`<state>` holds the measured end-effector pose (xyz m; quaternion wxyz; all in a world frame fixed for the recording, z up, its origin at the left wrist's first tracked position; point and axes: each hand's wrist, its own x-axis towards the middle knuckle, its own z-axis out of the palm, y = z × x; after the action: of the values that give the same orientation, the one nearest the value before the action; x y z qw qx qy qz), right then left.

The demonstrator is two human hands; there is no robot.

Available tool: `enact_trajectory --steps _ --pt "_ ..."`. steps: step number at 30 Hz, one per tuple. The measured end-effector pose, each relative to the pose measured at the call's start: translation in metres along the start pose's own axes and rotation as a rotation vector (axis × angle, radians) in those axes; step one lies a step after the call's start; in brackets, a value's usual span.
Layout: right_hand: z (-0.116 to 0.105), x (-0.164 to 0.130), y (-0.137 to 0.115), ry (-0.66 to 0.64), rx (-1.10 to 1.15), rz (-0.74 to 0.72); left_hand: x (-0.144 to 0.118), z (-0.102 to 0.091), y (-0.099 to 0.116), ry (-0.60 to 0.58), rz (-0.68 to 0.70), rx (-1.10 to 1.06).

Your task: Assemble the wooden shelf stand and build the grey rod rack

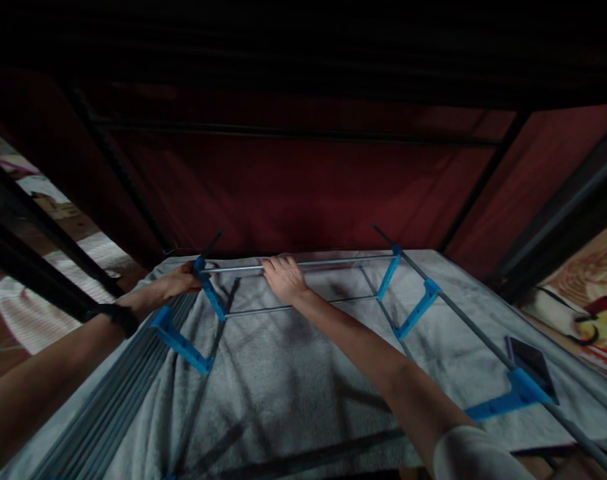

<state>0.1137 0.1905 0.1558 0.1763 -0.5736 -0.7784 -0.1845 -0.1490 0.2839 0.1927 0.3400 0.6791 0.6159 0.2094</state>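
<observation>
A partly assembled rack of thin grey metal tubes and blue plastic brackets lies over a grey blanket (293, 360). My right hand (285, 277) is wrapped over a silver metal rod (333, 263) that spans the far end between two brackets. At that rod's left end, my left hand (183, 280) grips the blue bracket (212, 293); its fingertips are partly hidden. The matching far-right bracket (389, 273) holds the other end. Nearer to me are a left bracket (183, 341), standing without a crossbar, and more brackets along the right tube (473, 320).
A bundle of grey tubes (118, 393) lies along the left edge of the bed. On the right, a phone (531, 363) rests near the tube. Dark metal posts (116, 180) and red panels (303, 187) enclose the bed, with a dark beam overhead.
</observation>
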Motion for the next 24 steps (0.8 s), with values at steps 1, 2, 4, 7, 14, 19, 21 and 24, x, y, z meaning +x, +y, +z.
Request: enact_trajectory --steps 1,2,4,7,14,19,21,24 --pt "-0.002 -0.008 0.009 0.004 -0.012 0.034 0.004 -0.001 -0.003 -0.028 -0.009 -0.059" --pt "-0.003 -0.016 0.018 -0.001 -0.027 0.076 0.007 -0.001 -0.006 -0.045 -0.021 -0.116" --pt "-0.004 -0.030 0.040 -0.033 -0.062 0.160 0.015 -0.001 -0.011 -0.045 -0.049 -0.177" --pt "-0.005 -0.042 0.068 -0.102 -0.096 0.220 0.021 0.000 -0.016 -0.056 -0.069 -0.228" --pt "-0.005 -0.038 0.089 -0.174 -0.074 0.150 0.020 -0.001 -0.010 -0.045 -0.116 -0.221" --pt "-0.006 -0.037 0.094 -0.186 -0.052 0.108 0.018 -0.002 -0.011 -0.065 -0.086 -0.240" --pt "-0.006 -0.037 0.095 -0.195 -0.051 0.099 0.019 -0.003 -0.013 -0.069 -0.067 -0.235" --pt "-0.006 -0.037 0.096 -0.194 -0.053 0.093 0.018 -0.003 -0.015 -0.075 -0.049 -0.218"
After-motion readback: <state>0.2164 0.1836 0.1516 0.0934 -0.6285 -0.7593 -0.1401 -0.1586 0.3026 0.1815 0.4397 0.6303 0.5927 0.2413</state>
